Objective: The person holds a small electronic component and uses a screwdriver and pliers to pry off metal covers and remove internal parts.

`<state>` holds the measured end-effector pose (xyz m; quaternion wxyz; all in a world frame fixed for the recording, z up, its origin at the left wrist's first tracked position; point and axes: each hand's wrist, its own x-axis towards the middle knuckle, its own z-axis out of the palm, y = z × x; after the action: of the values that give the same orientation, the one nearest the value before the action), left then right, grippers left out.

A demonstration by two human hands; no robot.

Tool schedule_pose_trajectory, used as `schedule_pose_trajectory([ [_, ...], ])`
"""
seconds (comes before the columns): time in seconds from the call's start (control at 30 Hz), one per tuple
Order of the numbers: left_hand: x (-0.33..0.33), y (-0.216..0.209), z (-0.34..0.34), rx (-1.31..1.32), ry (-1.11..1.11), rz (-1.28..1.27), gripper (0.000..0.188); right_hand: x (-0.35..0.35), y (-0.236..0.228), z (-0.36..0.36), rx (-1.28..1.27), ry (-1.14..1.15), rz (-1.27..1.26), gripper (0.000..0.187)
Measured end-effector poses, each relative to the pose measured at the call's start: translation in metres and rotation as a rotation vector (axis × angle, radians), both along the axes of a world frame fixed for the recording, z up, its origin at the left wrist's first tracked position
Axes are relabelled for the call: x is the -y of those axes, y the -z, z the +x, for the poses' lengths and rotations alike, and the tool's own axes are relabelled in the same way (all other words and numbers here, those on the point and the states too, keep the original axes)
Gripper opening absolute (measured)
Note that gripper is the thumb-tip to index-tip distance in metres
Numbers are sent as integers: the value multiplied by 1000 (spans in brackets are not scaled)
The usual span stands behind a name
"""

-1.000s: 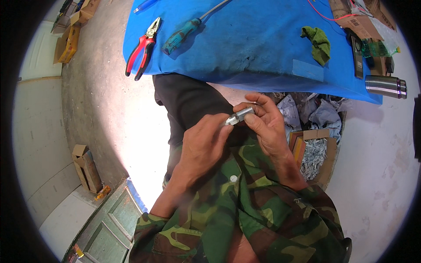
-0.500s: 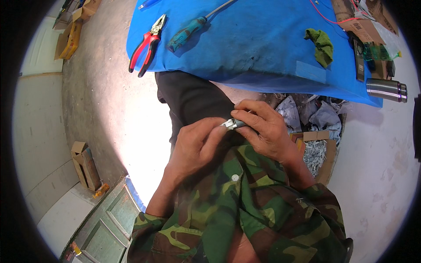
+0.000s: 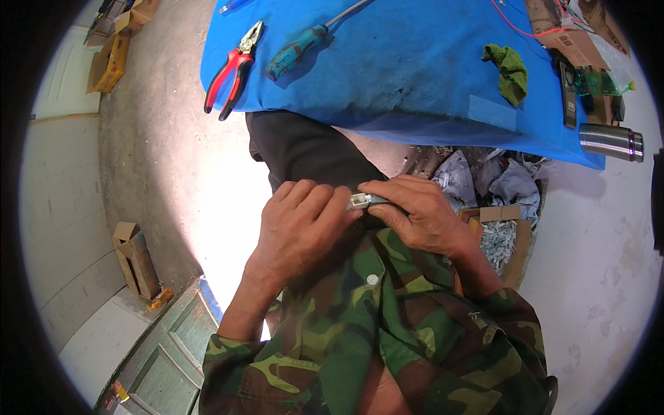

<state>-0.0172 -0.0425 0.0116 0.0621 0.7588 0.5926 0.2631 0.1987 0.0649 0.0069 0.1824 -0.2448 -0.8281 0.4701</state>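
Between my hands, above my lap, is a small silvery piece (image 3: pixel 359 200) with a rectangular opening facing up; its exact kind I cannot make out. My left hand (image 3: pixel 301 225) is closed around its left end, with the knuckles upward and the fingers curled out of sight. A dark grey part (image 3: pixel 377 199) adjoins the piece on the right. My right hand (image 3: pixel 422 214) pinches that grey part between thumb and fingers. Whether the two parts are joined cannot be told.
A blue-covered table (image 3: pixel 387 62) ahead carries red-and-black pliers (image 3: pixel 232 72), a teal-handled screwdriver (image 3: pixel 297 52) and a green cloth (image 3: pixel 510 76). A steel flask (image 3: pixel 610 142) stands out at the right. Below sits a cardboard box (image 3: pixel 515 252) of small metal pieces beside grey plastic bags (image 3: pixel 508 181).
My left hand has rolled over, so its knuckles now face up and its fingers curl further around. The silvery piece has turned, showing its opening. My right fingers lie flatter over the grey part.
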Motion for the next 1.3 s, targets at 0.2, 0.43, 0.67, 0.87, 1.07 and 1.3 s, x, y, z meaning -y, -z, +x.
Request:
schedule_pose_trajectory([
  [0.2,4,4,1,-35,28,-11,26,-1,-4,-5,10,-51,231,34],
  [0.43,4,5,2,-4,-27,-43,28,-1,-4,-8,105,-98,309,33],
  [0.67,5,0,0,-76,-7,-147,29,-4,1,-11,76,-95,341,30],
  [0.87,6,-1,-6,-22,41,-181,23,-2,2,-16,90,-152,333,28],
  [1.07,17,13,0,-2,-65,-318,39,-3,8,-21,76,-126,414,24],
  [1.3,21,10,5,65,-203,-349,28,-7,24,-33,32,-129,476,27],
])
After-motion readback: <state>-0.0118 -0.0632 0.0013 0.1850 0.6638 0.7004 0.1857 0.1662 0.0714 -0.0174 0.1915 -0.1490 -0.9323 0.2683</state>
